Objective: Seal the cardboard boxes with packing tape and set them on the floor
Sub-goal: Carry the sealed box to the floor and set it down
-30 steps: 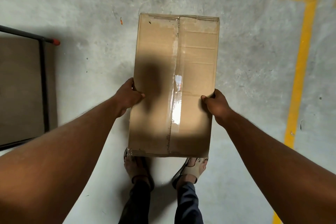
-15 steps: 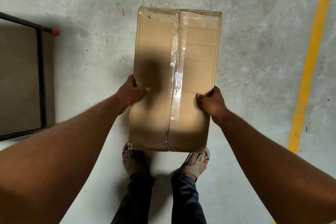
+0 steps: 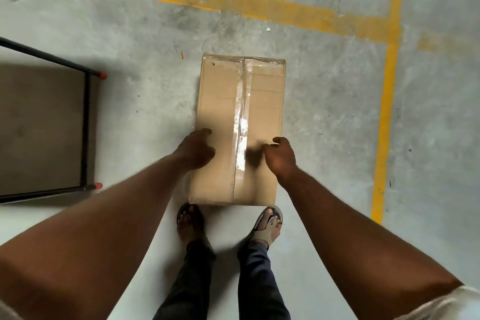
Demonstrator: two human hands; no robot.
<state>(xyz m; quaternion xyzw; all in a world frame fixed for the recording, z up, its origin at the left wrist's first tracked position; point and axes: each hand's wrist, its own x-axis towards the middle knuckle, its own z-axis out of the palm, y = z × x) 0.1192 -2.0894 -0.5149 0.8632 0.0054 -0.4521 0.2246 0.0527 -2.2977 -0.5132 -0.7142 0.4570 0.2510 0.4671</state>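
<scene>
A tall brown cardboard box [image 3: 220,101] lies flat on the grey concrete floor just ahead of my feet. Clear packing tape [image 3: 242,122] runs along its centre seam and across its far edge. My left hand [image 3: 197,150] hovers over the box's near left edge, blurred, with loosely curled fingers holding nothing. My right hand [image 3: 281,156] is lifted above the near right part of the lid and casts a shadow on it. It is also empty, with the fingers apart.
A table with a black metal frame [image 3: 85,132] and red foot caps stands at the left. Yellow painted lines [image 3: 387,112] run across the floor behind the box and to its right. My sandalled feet [image 3: 267,226] stand right at the box's near end.
The box went down from my grip onto the floor. Both hands have let go of its sides and are now lifted above its near end.
</scene>
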